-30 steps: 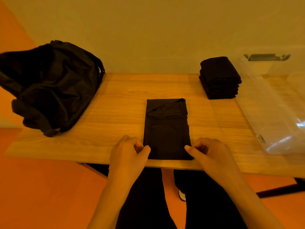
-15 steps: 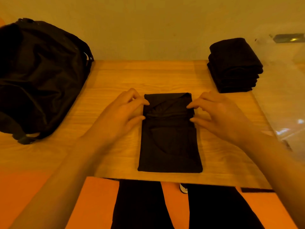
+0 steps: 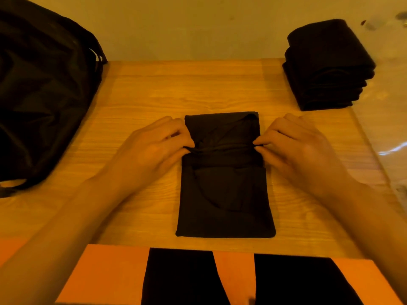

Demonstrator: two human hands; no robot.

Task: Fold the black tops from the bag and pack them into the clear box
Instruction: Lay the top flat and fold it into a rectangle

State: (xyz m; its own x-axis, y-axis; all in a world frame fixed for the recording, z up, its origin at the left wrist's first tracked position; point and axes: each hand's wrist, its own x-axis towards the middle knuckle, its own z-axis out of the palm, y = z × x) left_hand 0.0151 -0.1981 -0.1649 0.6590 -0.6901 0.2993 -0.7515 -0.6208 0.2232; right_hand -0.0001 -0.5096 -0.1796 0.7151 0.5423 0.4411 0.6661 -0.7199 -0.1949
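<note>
Seen from your head camera, a black top (image 3: 224,194) lies folded into a narrow rectangle in the middle of a wooden tabletop (image 3: 198,84). Its near end lies close to the tabletop's front edge.

Your left hand (image 3: 152,150) is at the top's left edge and your right hand (image 3: 301,150) at its right edge, both toward its far end. The fingers (image 3: 176,140) of your left hand are curled and pressed together, pinching the cloth at the edge. The fingers (image 3: 271,139) of your right hand pinch the opposite edge the same way. Between the two pinches the cloth bunches into a raised crosswise ridge. The fingertips are tucked into dark fabric, so how much cloth each holds is hard to make out.

Left of the top, a large black bag (image 3: 44,95) sits on the tabletop, cut off by the left and upper edges of the view; its opening cannot be seen. Beyond the top and to its right stands a stack of folded black tops (image 3: 328,69). The layers blur together, so their count is unclear.

Further right of the top, the clear box (image 3: 387,128) shows only as a pale, glossy, blurred surface cut off at the edge of the view. Whether anything lies inside cannot be told.

Nearer than the top, below the tabletop's front edge, your legs in black trousers (image 3: 182,278) show against an orange floor (image 3: 105,274).
</note>
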